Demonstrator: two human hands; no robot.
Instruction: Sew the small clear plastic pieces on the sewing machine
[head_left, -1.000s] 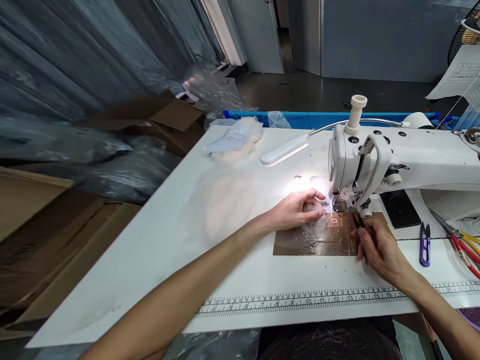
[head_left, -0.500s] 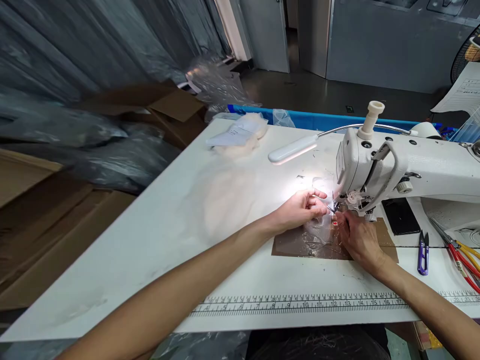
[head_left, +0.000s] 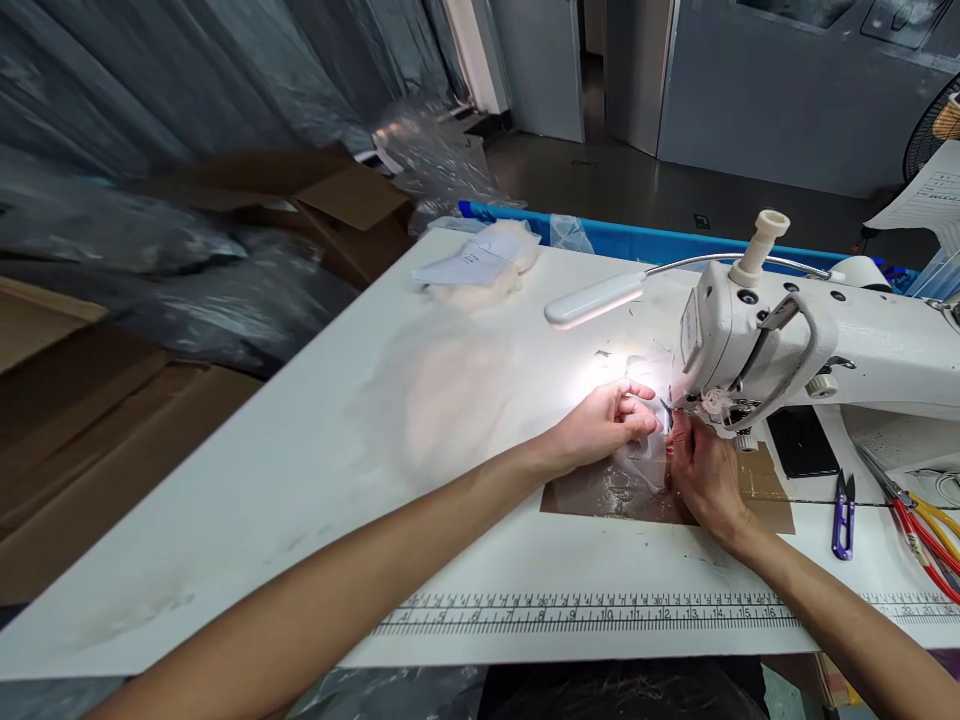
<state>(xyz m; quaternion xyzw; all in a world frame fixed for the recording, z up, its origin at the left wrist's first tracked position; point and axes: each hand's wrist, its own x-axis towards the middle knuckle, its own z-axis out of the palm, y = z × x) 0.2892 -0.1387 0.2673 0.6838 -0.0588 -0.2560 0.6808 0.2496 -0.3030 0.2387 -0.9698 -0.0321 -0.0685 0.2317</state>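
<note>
My left hand [head_left: 616, 424] is closed, its curled fingers at a piece of sheer white fabric [head_left: 639, 468] just left of the needle area. Below the head of the white sewing machine [head_left: 709, 325], my right hand [head_left: 703, 468] is closed around a thin, dark, pointed metal tool [head_left: 666, 410]. Only the tool's tip end shows, pointing up and left towards my left fingers; its kind cannot be made out. The fabric lies partly over a brown shiny sheet [head_left: 581, 495] on the white table [head_left: 300, 590]. My fingers and the machine hide the presser foot.
A lamp [head_left: 596, 300] lights the needle area. Purple thread snips [head_left: 843, 515], red- and yellow-handled scissors [head_left: 919, 520] and a black phone [head_left: 802, 442] lie right. A ruler strip [head_left: 600, 615] runs along the front edge. Pale fabric with paper [head_left: 472, 262] lies at the back; cardboard boxes [head_left: 127, 430] stand left.
The pointed tool has tilted to a steeper angle, its tip higher. My right hand has shifted slightly, while my left hand stays nearly in place. The camera view has moved a little.
</note>
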